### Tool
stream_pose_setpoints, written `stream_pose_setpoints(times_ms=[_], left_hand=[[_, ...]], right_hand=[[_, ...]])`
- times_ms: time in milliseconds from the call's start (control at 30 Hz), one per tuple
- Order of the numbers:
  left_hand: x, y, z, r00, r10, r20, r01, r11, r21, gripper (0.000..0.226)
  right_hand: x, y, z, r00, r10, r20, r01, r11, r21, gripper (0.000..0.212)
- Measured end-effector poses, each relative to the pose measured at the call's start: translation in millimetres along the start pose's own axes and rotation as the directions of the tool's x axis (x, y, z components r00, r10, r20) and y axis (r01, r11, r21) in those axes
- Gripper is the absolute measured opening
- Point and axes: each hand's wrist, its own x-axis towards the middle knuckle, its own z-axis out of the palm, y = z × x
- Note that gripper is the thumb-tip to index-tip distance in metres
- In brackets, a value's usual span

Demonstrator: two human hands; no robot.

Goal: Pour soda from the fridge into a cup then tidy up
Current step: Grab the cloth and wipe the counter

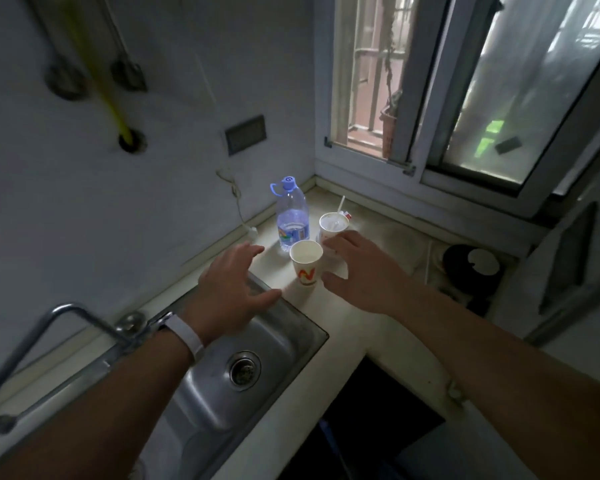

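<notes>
A white paper cup (305,266) with a red and yellow logo stands upright on the pale counter (371,344), just past the sink's far corner. It looks empty. My left hand (231,289) hovers to its left over the sink edge, fingers spread and holding nothing. My right hand (361,271) is just right of the cup, fingers relaxed, thumb close to the cup's base; contact is not plain. Behind the cup stand a clear plastic bottle (292,216) with a blue cap and a second white cup (333,226) with a straw in it. No soda is visible.
A steel sink (257,348) with a drain lies below my left hand, its tap (73,315) at the left. A dark round appliance (471,268) sits at the counter's right end. The window (465,98) and sill border the counter's far side. A dark gap opens under the counter.
</notes>
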Motion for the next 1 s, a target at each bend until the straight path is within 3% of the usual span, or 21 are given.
stream_pose_setpoints(times_ms=[133, 533, 833, 1000], left_hand=[[-47, 5, -25, 0.998, -0.032, -0.061, 0.043, 0.979, 0.198, 0.087], [-209, -28, -87, 0.94, -0.265, -0.214, 0.309, 0.927, 0.211, 0.089], [-353, -79, -135, 0.815, -0.458, -0.355, 0.532, 0.834, 0.147, 0.081], [-467, -114, -172, 0.721, -0.564, -0.403, 0.652, 0.749, 0.118, 0.089]], right_hand=[[-21, -31, -12, 0.997, -0.08, -0.008, 0.08, 0.996, -0.027, 0.051], [-72, -156, 16, 0.933, -0.307, 0.187, 0.303, 0.952, 0.049, 0.059], [-105, -280, 47, 0.805, -0.524, 0.276, 0.522, 0.848, 0.089, 0.054], [-139, -390, 91, 0.705, -0.632, 0.322, 0.619, 0.77, 0.155, 0.066]])
